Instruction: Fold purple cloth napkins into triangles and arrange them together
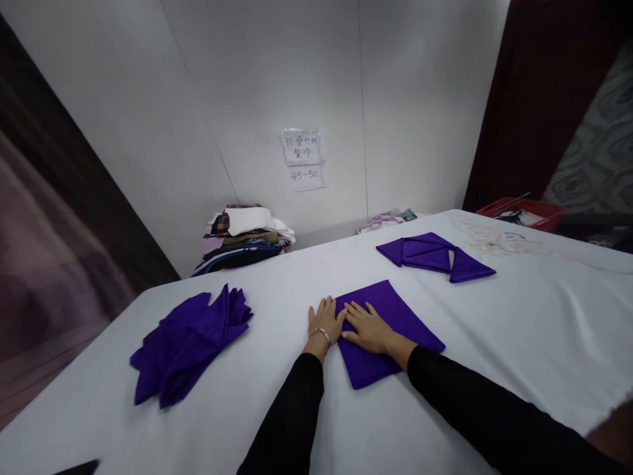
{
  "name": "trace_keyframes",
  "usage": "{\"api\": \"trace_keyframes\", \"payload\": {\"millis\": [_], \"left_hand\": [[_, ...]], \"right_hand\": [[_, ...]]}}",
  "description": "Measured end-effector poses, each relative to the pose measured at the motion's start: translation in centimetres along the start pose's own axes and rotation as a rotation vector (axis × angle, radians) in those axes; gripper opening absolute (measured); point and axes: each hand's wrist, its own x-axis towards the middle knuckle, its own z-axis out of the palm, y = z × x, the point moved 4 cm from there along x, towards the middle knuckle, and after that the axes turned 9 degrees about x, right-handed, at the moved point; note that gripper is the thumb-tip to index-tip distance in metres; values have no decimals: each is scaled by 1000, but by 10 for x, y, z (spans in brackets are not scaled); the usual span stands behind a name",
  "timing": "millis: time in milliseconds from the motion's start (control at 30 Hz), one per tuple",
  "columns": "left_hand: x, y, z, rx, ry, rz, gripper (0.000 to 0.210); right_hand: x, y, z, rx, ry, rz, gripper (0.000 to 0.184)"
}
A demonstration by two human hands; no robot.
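A purple cloth napkin (395, 316), folded into a flat four-sided shape, lies in front of me on the white-covered table (277, 409). My left hand (326, 321) rests at its left edge, palm down with the fingers stretched out. On the napkin's left part lies my right hand (366, 328), flat and with its fingers spread. The two hands nearly meet at that edge. A bracelet circles my left wrist. What is under the palms is hidden.
To the left sits a loose heap of purple cloths (192, 346). Farther back on the right are folded purple napkins (430, 254). A stack of clothes (242, 237) stands behind the table by the wall, and a red basket (544, 214) at the back right.
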Motion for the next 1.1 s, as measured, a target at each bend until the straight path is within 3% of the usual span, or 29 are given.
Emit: {"api": "trace_keyframes", "payload": {"millis": [133, 233, 367, 500, 667, 800, 900, 1000, 1100], "left_hand": [[7, -20, -6, 14, 20, -149, 60], [-1, -22, -14, -14, 56, -231, 59], [-40, 8, -21, -66, 153, 4, 56], [-85, 35, -14, -86, 78, 169, 68], [-98, 33, -10, -188, 15, 205, 71], [-106, 16, -18, -318, 132, 178, 54], [-129, 15, -26, -344, 236, 247, 44], [-150, 28, -31, -304, 233, 377, 40], [-155, 41, -33, -226, 204, 404, 37]], "right_hand": [[0, -1, -2, 9, -2, 8, 70], [0, -2, -2, 11, 1, 7, 70], [0, 1, -1, 20, 9, -4, 66], [3, 5, -3, 69, -78, 3, 60], [-2, 13, -17, 246, -111, 61, 58], [-32, 38, -28, 261, 35, 131, 56], [-67, 63, -32, 185, 112, 157, 55], [-100, 82, -35, 144, 161, 172, 55], [-119, 88, -34, 119, 162, 140, 54]]}}
